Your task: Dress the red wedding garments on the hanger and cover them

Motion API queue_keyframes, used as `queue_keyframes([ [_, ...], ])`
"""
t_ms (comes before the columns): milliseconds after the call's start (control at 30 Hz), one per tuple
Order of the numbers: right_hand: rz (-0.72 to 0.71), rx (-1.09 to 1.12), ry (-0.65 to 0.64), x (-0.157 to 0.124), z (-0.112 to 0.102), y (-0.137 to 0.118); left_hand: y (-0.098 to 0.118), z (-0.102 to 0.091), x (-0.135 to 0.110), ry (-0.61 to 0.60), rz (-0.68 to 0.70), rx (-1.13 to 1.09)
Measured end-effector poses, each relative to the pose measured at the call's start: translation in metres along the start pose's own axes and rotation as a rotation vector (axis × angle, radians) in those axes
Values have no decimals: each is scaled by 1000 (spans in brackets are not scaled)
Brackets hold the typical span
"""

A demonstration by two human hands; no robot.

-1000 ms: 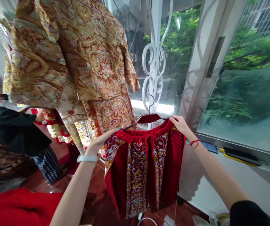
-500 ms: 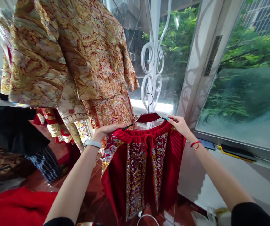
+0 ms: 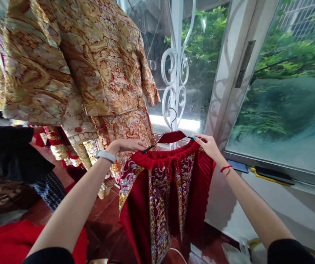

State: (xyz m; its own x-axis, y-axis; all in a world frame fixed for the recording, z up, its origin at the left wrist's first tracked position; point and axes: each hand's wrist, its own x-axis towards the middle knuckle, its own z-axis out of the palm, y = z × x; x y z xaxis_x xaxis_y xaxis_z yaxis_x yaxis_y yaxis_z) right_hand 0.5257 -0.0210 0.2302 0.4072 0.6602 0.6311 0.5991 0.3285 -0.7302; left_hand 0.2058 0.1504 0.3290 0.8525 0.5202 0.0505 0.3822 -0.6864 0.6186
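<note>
A red skirt (image 3: pixel 160 205) with silver and gold embroidered panels hangs in front of me, its gathered elastic waistband tied with a red cord. Inside the waistband sits a dark red hanger (image 3: pixel 172 137) with black ends and a thin metal hook pointing up. My left hand (image 3: pixel 127 146) is closed at the hanger's left end, against the waistband; its thumb is hidden. At the opposite end, my right hand (image 3: pixel 208 146) pinches the waistband by the hanger's tip, thumb on top.
A gold-and-red brocade jacket (image 3: pixel 99 69) hangs at the left, more garments behind it. A white scrolled metal stand (image 3: pixel 175 73) rises before the window. A phone (image 3: pixel 237 166) lies on the sill. Another person (image 3: pixel 11 154) is at far left; red cloth (image 3: pixel 14 242) lies below.
My left hand has shifted slightly inward along the hanger's left end. My right hand keeps its pinch. The view has turned a little, and the surroundings sit slightly further left.
</note>
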Motion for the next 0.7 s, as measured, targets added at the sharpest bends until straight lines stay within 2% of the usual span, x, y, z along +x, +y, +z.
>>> queue_keyframes([
  [67, -15, 3, 14, -1, 0, -1, 6, 6, -8, 8, -19, 42],
  [100, -21, 9, 23, -2, 1, -1, 11, 11, -13, 53, -30, 77],
  [167, -26, 28, 38, -3, 4, 0, 26, 25, -24, 249, -44, 192],
  [267, -20, 53, 74, -5, 13, 2, 52, 55, -38, 638, -48, 393],
  [333, -17, 59, 110, -6, 17, 2, 64, 73, -45, 812, -55, 475],
  [400, -15, 55, 127, -5, 17, 1, 65, 79, -51, 807, -31, 471],
  [467, -7, 55, 103, -4, 13, 2, 51, 72, -56, 681, 22, 374],
  [567, 25, 85, 6, -7, 1, 10, 11, 51, -61, 534, 80, 145],
  [633, 54, 71, -53, -14, -7, 20, -17, 42, -64, 491, 67, 14],
  [700, 77, 15, -55, -25, -11, 29, -37, 41, -64, 469, 31, -76],
])
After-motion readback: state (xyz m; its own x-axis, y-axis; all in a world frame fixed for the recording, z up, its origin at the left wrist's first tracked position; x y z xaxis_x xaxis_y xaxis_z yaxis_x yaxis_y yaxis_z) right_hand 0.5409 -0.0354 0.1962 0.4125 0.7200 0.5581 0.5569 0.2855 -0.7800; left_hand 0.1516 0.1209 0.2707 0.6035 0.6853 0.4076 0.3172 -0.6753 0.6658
